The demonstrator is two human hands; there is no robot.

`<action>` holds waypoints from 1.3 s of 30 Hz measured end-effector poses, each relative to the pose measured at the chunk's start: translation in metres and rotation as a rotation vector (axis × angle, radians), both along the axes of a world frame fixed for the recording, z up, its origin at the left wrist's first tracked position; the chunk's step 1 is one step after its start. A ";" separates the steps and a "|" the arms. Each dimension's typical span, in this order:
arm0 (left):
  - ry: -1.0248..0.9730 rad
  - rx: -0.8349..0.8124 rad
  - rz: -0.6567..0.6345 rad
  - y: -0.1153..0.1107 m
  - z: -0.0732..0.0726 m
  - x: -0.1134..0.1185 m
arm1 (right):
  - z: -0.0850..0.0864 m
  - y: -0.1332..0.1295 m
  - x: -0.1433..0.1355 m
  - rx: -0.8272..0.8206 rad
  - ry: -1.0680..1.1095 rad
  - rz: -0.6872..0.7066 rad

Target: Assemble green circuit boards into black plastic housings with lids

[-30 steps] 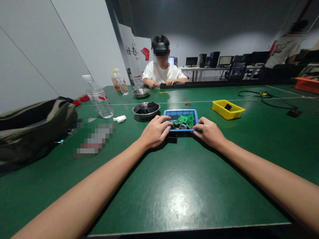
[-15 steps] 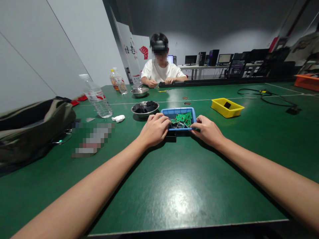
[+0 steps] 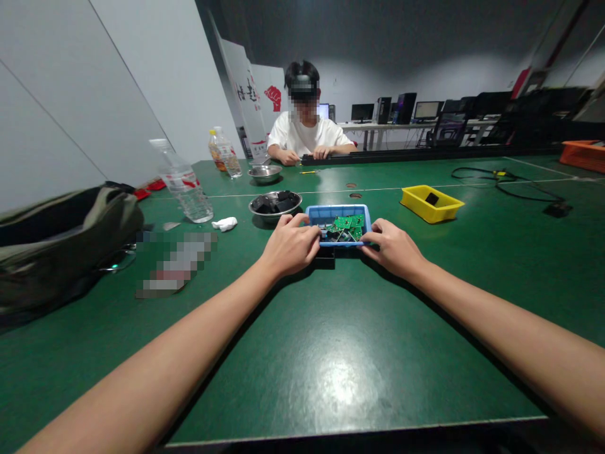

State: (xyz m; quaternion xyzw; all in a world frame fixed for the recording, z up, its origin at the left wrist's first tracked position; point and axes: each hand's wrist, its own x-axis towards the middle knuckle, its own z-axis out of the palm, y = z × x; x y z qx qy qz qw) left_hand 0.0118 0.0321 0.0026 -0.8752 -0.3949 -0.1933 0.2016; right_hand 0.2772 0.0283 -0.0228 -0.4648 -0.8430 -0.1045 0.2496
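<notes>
A small blue plastic bin [image 3: 337, 209] sits in front of me, with several green circuit boards [image 3: 350, 223] and small metallic-looking parts inside. My left hand [image 3: 290, 244] is closed on the bin's left end, its fingers curled over the rim and partly hiding that corner. At the front right corner, my right hand [image 3: 396, 248] pinches the rim between thumb and fingers. A black block-like object [image 3: 325, 260] lies by the bin's front edge, partly covered by my left hand and the bin.
Behind my left hand stands a steel bowl [image 3: 275, 203] of black parts; a second bowl [image 3: 265, 174] is farther back. A yellow bin [image 3: 433, 211] holds a black piece. Bottles [image 3: 189, 189], tissue [image 3: 224, 224] and a bag [image 3: 70, 246] lie left. A person [image 3: 307, 132] sits opposite.
The fingers of my left hand have shifted slightly at the bin's left end, and more of the parts inside show there. My right hand stays at its corner.
</notes>
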 end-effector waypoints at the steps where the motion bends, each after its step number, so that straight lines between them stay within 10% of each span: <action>1: 0.001 0.020 0.008 0.000 -0.001 0.000 | 0.000 0.000 0.000 -0.002 -0.002 0.000; 27: -1.007 -0.164 0.007 -0.006 -0.002 0.010 | -0.002 0.002 -0.002 -0.027 0.047 -0.038; 39: -1.284 -0.315 -0.016 0.008 -0.013 0.011 | -0.011 0.076 -0.001 -0.046 0.199 -0.188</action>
